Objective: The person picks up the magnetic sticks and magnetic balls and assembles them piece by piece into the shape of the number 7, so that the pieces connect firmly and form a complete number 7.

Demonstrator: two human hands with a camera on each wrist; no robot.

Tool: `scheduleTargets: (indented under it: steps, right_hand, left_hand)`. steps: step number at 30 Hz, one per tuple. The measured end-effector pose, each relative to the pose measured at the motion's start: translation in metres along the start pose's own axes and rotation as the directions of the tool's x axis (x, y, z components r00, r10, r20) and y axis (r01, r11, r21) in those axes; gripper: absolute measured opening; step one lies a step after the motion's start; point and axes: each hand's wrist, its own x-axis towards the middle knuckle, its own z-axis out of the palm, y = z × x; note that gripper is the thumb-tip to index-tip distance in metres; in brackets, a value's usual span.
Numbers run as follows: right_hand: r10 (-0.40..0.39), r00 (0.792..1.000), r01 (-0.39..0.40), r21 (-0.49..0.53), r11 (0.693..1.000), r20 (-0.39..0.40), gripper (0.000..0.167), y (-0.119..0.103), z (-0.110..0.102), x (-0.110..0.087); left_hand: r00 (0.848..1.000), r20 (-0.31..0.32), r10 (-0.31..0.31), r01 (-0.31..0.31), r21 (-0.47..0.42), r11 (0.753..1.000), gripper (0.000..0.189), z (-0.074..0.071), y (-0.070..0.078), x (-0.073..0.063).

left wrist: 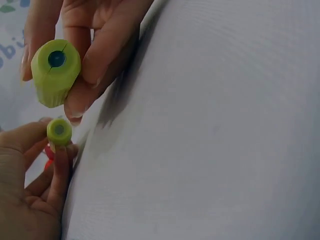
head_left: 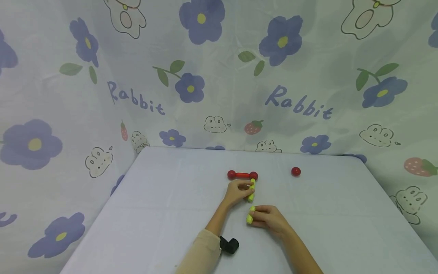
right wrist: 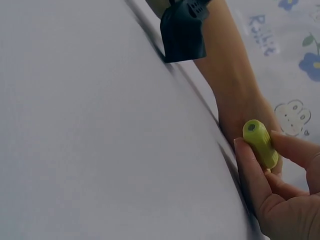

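My left hand pinches a yellow-green rod whose far end meets a red ball. That ball sits at the right end of a short red rod, with another red ball at its left end. Nearer me, my right hand pinches a second yellow-green rod between thumb and fingers. In the left wrist view this second rod shows a dark round inset in its end face. The right wrist view has it slanting in front of my left forearm.
A loose red ball lies at the back right of the white table. The black wrist camera juts from my left sleeve. Behind the table hangs a patterned cloth with flowers and rabbits.
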Motion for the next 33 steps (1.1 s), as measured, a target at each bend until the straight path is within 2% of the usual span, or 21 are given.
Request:
scheduleTargets:
  steps: [7,13,16,22,27,33]
  right_hand:
    - [-0.008,0.999,0.007,0.020,1.000,0.043,0.055,-0.001,0.009,0.006]
    - [-0.019,0.998,0.016,0.056,0.998,0.052,0.052,-0.002,0.015,0.014]
    - [-0.014,1.000,0.012,0.082,0.997,0.024,0.052,-0.003,0.018,0.017]
    - [-0.002,0.999,0.006,0.112,0.994,-0.039,0.053,-0.006,0.022,0.020]
    - [0.004,0.997,0.006,0.128,0.992,-0.078,0.048,-0.005,0.023,0.019]
    - [0.012,0.984,0.010,0.116,0.993,-0.180,0.046,-0.005,0.022,0.015]
  left_hand:
    - [1.000,0.007,0.002,-0.002,-0.004,1.000,0.029,-0.001,0.002,-0.001]
    - [1.000,0.005,-0.004,0.004,-0.002,1.000,0.029,0.005,-0.030,0.012]
    - [1.000,-0.014,-0.004,0.004,0.004,1.000,0.028,0.007,-0.038,0.015]
    - [0.999,-0.047,0.014,-0.013,0.024,1.000,0.027,0.008,-0.038,0.015]
    - [0.999,-0.033,0.002,-0.002,0.010,1.000,0.027,0.008,-0.036,0.014]
    - [1.000,-0.021,0.013,-0.013,-0.025,1.000,0.028,0.008,-0.038,0.014]
